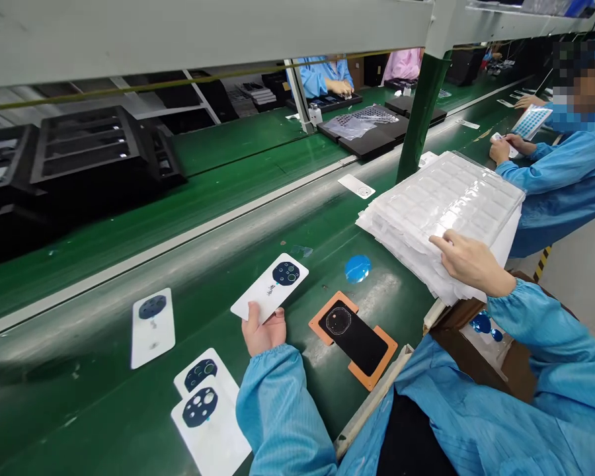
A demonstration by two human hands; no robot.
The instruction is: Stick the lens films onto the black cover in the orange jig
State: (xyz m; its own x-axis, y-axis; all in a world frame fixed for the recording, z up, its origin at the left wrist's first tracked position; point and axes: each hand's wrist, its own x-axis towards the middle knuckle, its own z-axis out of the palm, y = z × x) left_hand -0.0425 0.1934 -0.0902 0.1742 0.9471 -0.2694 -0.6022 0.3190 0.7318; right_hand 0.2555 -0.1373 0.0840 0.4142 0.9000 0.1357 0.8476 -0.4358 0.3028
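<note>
Three white phone back covers [153,327] lie on the green counter [104,390] at eight o'clock, the left hand [262,328] pinches a fourth cover [270,287] above the orange jig [353,338], still empty, while the right hand [469,261] rests fingers-down on stacked clear trays [441,205] at two o'clock.

A flat white rectangular back cover with a dark round camera-hole panel [270,287] near its far end is pinched at its near edge by the left hand [262,330], raised at a slant just above the green belt. A thick stack of clear moulded plastic blister trays [443,215] sits at the belt's right edge, its corners slightly fanned. The right hand [469,261] rests fingers-down on its near corner.
</note>
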